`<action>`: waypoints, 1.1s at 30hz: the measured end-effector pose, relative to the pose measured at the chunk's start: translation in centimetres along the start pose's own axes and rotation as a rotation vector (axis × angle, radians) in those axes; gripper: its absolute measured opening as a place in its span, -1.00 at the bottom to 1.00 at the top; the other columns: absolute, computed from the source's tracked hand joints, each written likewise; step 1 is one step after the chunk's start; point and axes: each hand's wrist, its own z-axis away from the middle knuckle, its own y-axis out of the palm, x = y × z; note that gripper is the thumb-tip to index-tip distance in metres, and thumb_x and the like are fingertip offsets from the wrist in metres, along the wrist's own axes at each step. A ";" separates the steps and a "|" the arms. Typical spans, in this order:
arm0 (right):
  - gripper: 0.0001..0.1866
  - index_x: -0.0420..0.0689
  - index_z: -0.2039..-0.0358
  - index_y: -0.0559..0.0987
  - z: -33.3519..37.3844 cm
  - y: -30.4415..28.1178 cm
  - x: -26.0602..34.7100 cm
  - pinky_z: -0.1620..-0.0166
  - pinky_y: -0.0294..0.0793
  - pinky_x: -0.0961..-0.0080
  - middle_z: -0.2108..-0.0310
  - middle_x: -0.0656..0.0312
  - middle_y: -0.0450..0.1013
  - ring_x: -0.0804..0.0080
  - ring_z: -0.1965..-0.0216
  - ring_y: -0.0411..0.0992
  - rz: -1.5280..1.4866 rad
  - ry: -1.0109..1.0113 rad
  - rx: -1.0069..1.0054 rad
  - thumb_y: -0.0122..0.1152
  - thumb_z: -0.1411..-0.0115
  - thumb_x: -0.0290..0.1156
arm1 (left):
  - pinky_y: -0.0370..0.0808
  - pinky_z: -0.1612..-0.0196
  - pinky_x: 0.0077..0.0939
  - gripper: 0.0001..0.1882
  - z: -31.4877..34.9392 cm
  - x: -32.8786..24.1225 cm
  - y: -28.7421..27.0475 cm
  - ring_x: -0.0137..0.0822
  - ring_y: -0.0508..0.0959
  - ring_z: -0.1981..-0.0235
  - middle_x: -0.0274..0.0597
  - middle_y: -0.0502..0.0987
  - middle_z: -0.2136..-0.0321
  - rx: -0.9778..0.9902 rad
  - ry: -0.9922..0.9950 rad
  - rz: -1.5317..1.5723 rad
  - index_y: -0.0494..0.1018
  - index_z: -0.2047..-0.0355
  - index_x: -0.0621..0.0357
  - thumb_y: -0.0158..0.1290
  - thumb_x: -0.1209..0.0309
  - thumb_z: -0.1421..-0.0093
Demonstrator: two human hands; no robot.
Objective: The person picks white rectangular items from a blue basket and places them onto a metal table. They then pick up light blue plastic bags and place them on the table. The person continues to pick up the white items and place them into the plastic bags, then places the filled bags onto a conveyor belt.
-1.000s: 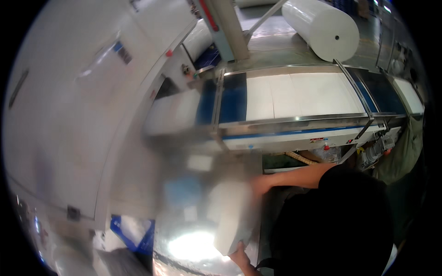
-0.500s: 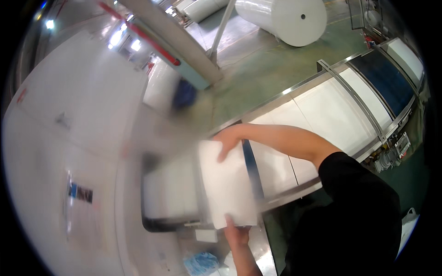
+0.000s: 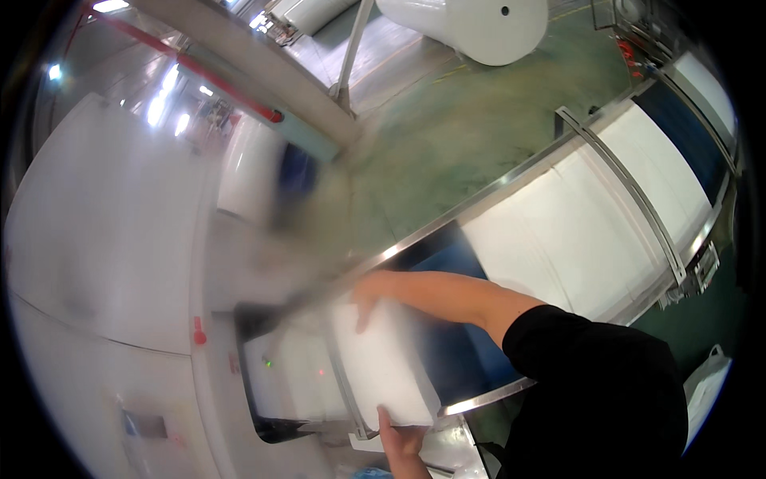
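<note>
Bare blue belt [image 3: 459,363] leaves open room between the white stack [image 3: 383,367] and the white sheets [image 3: 570,231], with the right forearm [image 3: 447,297] crossing above. A metal crossbar [image 3: 343,374] stands between stack and machine opening [image 3: 270,433]; a second crossbar [image 3: 626,188] spans the sheets. Metal rails [image 3: 488,396] line both long sides.

Bright lamps [image 3: 163,96] upper left; white cabinet [image 3: 120,231] hazy; edges bent, corners black.
</note>
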 end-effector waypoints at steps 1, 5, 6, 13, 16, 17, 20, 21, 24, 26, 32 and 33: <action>-0.11 -0.07 -0.06 0.64 0.0 -1.0 -2.1 -0.12 0.44 0.18 -0.08 0.09 0.54 0.09 -0.11 0.49 -0.020 0.012 0.005 0.45 0.15 0.34 | 0.27 -0.19 0.39 -0.32 -0.7 -0.6 0.8 0.12 0.29 -0.28 -0.06 0.27 -0.29 0.031 -0.003 -0.010 0.14 -0.36 0.01 -0.13 -0.09 -0.39; -0.16 -0.02 -0.03 0.66 3.3 -1.2 0.3 -0.05 0.50 0.19 0.00 0.10 0.58 0.09 -0.04 0.54 -0.064 0.038 0.080 0.45 0.17 0.31 | 0.28 -0.20 0.37 -0.32 -1.2 -0.6 -0.6 0.12 0.29 -0.28 -0.05 0.27 -0.30 -0.122 -0.048 0.024 0.13 -0.37 0.02 -0.12 -0.08 -0.39; -0.15 -0.02 -0.04 0.65 4.1 -1.5 -0.6 -0.06 0.48 0.19 -0.02 0.11 0.57 0.10 -0.05 0.53 -0.070 0.016 0.012 0.44 0.17 0.31 | 0.29 -0.20 0.36 -0.31 -1.6 -0.7 0.0 0.11 0.29 -0.28 -0.05 0.26 -0.30 -0.082 -0.041 -0.011 0.12 -0.37 0.03 -0.12 -0.08 -0.39; 0.22 -0.12 -0.34 0.31 1.8 0.2 1.8 -0.25 0.35 0.13 -0.34 -0.04 0.25 0.05 -0.32 0.27 0.076 0.047 0.018 0.35 0.18 0.48 | 0.45 -0.08 0.16 -0.31 -3.1 1.6 -4.8 0.04 0.40 -0.20 -0.06 0.32 -0.26 -0.082 0.015 -0.043 0.17 -0.35 0.03 -0.12 -0.13 -0.38; 0.18 -0.18 -0.31 0.35 4.8 -1.0 6.1 -0.32 0.26 0.18 -0.30 -0.10 0.29 0.01 -0.31 0.28 0.135 -0.037 -0.133 0.34 0.17 0.44 | 0.49 -0.02 0.11 -0.30 -0.4 2.8 -4.9 -0.06 0.44 -0.17 -0.09 0.38 -0.21 -0.255 0.123 0.035 0.20 -0.32 0.11 0.11 0.01 -0.32; 0.08 -0.21 -0.25 0.40 6.8 -2.2 8.4 -0.25 0.33 0.20 -0.21 -0.14 0.39 -0.04 -0.22 0.37 0.101 -0.070 -0.096 0.35 0.11 0.37 | 0.51 0.02 0.00 -0.30 0.6 3.1 -4.5 -0.13 0.47 -0.11 -0.13 0.41 -0.17 -0.239 0.199 0.009 0.22 -0.30 0.12 0.14 0.01 -0.30; -0.16 -0.12 -0.17 0.47 11.1 -1.2 16.9 -0.08 0.46 0.22 0.03 -0.07 0.55 -0.06 -0.01 0.52 0.132 -0.298 -0.246 0.51 0.11 0.00 | 0.53 0.11 -0.24 -0.30 5.7 3.8 -5.6 -0.26 0.53 0.02 -0.19 0.48 -0.09 -0.245 0.419 -0.058 0.26 -0.27 0.13 0.15 0.00 -0.29; -0.14 -0.13 -0.20 0.44 12.1 0.2 20.9 -0.09 0.46 0.23 0.03 -0.06 0.56 -0.05 -0.01 0.52 0.135 -0.321 -0.184 0.50 0.09 -0.02 | 0.53 0.13 -0.31 -0.30 8.1 4.8 -7.2 -0.30 0.54 0.06 -0.21 0.50 -0.06 -0.272 0.484 -0.088 0.27 -0.27 0.14 0.15 -0.01 -0.29; -0.14 -0.13 -0.23 0.40 14.8 7.5 25.5 -0.09 0.47 0.23 0.06 -0.02 0.58 -0.04 0.02 0.54 0.178 -0.511 -0.047 0.49 0.05 -0.06 | 0.50 0.15 -0.44 -0.34 15.2 10.9 -10.0 -0.35 0.54 0.14 -0.20 0.52 -0.03 -0.470 0.503 -0.061 0.35 -0.20 0.20 0.13 -0.04 -0.30; -0.16 -0.12 -0.22 0.40 15.1 14.3 27.2 -0.10 0.48 0.22 0.06 -0.02 0.57 -0.05 0.02 0.54 0.196 -0.567 0.074 0.50 0.04 -0.07 | 0.48 0.07 -0.38 -0.31 20.1 15.4 -14.7 -0.34 0.53 0.10 -0.16 0.53 -0.03 -0.530 0.296 -0.097 0.42 -0.15 0.31 0.11 -0.07 -0.29; -0.14 -0.27 -0.20 0.35 17.1 37.9 28.2 -0.12 0.47 0.22 -0.03 -0.10 0.51 0.04 -0.05 0.51 0.094 -0.297 0.497 0.49 -0.03 -0.03 | 0.43 -0.14 -0.29 -0.22 28.1 28.9 -30.9 -0.23 0.50 -0.05 -0.09 0.51 -0.10 -0.672 0.168 -0.107 0.35 -0.26 0.23 0.13 -0.11 -0.24; -0.17 -0.29 -0.20 0.35 17.0 42.6 26.2 -0.11 0.48 0.24 -0.03 -0.07 0.51 0.10 -0.04 0.51 -0.027 -0.273 0.515 0.49 -0.05 -0.09 | 0.41 -0.17 -0.27 -0.20 30.1 28.2 -33.6 -0.21 0.50 -0.07 -0.08 0.51 -0.10 -0.654 0.111 -0.169 0.32 -0.29 0.18 0.14 -0.13 -0.23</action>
